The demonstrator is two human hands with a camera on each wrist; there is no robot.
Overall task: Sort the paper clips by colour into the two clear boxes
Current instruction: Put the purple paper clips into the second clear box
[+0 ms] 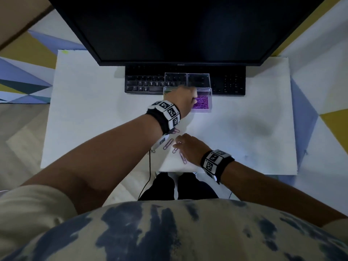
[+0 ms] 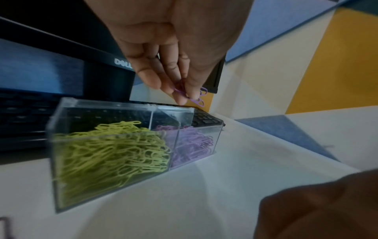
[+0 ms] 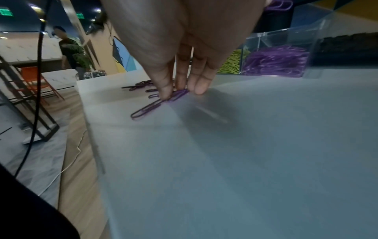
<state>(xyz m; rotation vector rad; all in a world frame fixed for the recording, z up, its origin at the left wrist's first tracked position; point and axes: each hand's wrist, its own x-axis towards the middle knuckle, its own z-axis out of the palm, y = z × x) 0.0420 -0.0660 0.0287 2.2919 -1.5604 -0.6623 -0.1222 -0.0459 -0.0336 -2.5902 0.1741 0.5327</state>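
Two clear boxes stand side by side in front of the keyboard. The left box (image 2: pixel 110 148) holds yellow-green paper clips and the right box (image 2: pixel 194 143) (image 1: pixel 202 102) holds purple ones. My left hand (image 2: pixel 180 95) (image 1: pixel 192 99) hovers above the boxes and pinches a few purple clips (image 2: pixel 198 98) in its fingertips. It hides most of the yellow-green box in the head view. Near the table's front edge my right hand (image 3: pixel 180 93) (image 1: pixel 178 144) pinches a purple clip (image 3: pixel 180 94) lying on the table. Several loose purple clips (image 1: pixel 168 144) (image 3: pixel 146 110) lie around it.
Behind the boxes are a black keyboard (image 1: pixel 143 83) and a dark monitor (image 1: pixel 178 31). The boxes' open lids (image 1: pixel 198 80) stand over the keys. A black cable (image 1: pixel 149 166) hangs off the white table (image 1: pixel 244 129). In the right wrist view a person (image 3: pixel 69 50) stands far off.
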